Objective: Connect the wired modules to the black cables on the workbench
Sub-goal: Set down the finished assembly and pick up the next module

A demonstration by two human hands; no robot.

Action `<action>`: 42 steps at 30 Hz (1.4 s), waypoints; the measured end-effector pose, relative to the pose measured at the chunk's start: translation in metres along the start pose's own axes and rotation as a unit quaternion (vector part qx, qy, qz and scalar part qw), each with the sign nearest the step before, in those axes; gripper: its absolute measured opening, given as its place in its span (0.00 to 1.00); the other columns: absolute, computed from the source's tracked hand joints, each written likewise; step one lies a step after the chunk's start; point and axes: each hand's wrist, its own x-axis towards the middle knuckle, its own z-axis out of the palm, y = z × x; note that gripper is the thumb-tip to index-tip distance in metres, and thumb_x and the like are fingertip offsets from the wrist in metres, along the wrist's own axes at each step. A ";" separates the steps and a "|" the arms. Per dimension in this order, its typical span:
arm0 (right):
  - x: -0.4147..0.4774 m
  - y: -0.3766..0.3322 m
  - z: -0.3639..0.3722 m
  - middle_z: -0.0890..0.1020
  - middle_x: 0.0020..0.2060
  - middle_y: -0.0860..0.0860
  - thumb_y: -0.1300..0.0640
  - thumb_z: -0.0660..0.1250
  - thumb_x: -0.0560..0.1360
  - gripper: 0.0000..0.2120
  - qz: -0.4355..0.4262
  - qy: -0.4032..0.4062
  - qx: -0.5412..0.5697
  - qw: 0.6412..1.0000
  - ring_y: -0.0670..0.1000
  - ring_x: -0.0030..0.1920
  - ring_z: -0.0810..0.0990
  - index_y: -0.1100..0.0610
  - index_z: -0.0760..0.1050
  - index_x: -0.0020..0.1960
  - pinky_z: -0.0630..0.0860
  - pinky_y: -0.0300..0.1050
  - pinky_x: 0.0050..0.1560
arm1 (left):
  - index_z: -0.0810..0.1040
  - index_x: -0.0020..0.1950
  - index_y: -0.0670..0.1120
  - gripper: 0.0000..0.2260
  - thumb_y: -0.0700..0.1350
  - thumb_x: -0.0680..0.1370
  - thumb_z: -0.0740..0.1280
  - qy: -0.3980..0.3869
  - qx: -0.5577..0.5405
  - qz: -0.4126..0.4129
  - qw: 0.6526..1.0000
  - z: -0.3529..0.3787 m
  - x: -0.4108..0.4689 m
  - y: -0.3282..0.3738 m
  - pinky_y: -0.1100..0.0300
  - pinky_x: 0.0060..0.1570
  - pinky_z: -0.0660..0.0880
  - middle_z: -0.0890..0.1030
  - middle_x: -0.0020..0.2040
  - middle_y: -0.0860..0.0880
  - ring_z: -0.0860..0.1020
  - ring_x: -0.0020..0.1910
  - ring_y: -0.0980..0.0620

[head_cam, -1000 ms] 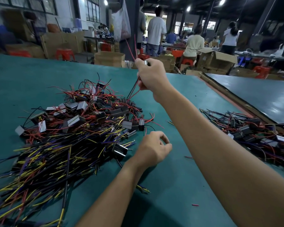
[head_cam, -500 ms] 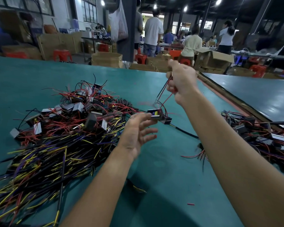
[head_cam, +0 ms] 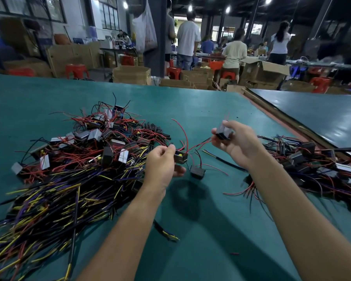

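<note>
My left hand [head_cam: 162,165] pinches a small black module [head_cam: 180,156] with red wires just above the green bench. My right hand [head_cam: 236,142] grips another dark module [head_cam: 223,132] a little higher and to the right; red wires run between the two. A third black module [head_cam: 197,171] hangs or lies just below them. A black cable [head_cam: 223,161] with yellow and blue leads lies on the bench under my right wrist. A big heap of modules and black cables [head_cam: 73,159] fills the left.
A second pile of modules and wires [head_cam: 312,169] lies at the right by the bench's raised edge [head_cam: 282,116]. A loose black cable [head_cam: 164,232] lies near my left forearm. Cardboard boxes, red stools and several people stand beyond the far edge.
My right hand came down from holding wires high and now grips a module. My left hand rose from the heap and took hold of a module.
</note>
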 end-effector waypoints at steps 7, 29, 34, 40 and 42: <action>-0.010 0.033 -0.023 0.85 0.41 0.54 0.64 0.63 0.79 0.16 -0.028 -0.041 -0.113 0.992 0.51 0.35 0.81 0.56 0.69 0.66 0.78 0.43 0.32 | 0.69 0.39 0.45 0.09 0.44 0.79 0.63 0.014 0.034 -0.016 0.999 -0.006 0.007 -0.004 0.64 0.20 0.68 0.76 0.30 0.44 0.72 0.19 0.50; -0.026 0.027 -0.067 0.80 0.34 0.58 0.61 0.69 0.78 0.10 0.045 -0.235 -0.363 0.901 0.52 0.30 0.81 0.60 0.78 0.58 0.75 0.40 0.29 | 0.80 0.36 0.43 0.23 0.53 0.82 0.57 -0.098 0.219 -0.033 0.970 0.002 -0.003 -0.008 0.61 0.29 0.70 0.80 0.35 0.34 0.74 0.26 0.46; -0.025 0.026 -0.070 0.84 0.33 0.53 0.65 0.70 0.76 0.12 0.033 -0.269 -0.402 0.875 0.52 0.34 0.79 0.61 0.76 0.58 0.76 0.39 0.36 | 0.81 0.41 0.41 0.19 0.53 0.81 0.60 -0.064 0.274 -0.030 0.959 0.001 -0.001 -0.010 0.56 0.42 0.69 0.79 0.39 0.44 0.75 0.39 0.46; -0.014 0.031 -0.072 0.82 0.30 0.54 0.69 0.70 0.75 0.04 -0.062 -0.112 -0.350 0.928 0.48 0.28 0.77 0.66 0.78 0.49 0.76 0.39 0.36 | 0.78 0.42 0.44 0.20 0.55 0.83 0.55 -0.030 0.126 -0.066 0.989 0.002 -0.006 0.003 0.53 0.49 0.73 0.82 0.41 0.44 0.78 0.38 0.48; -0.009 0.034 -0.072 0.82 0.29 0.54 0.69 0.70 0.75 0.03 -0.084 -0.042 -0.347 0.933 0.47 0.26 0.78 0.62 0.78 0.45 0.75 0.43 0.35 | 0.78 0.43 0.44 0.20 0.53 0.84 0.54 -0.039 0.109 -0.058 0.991 0.003 -0.009 0.005 0.58 0.40 0.74 0.83 0.38 0.47 0.79 0.32 0.53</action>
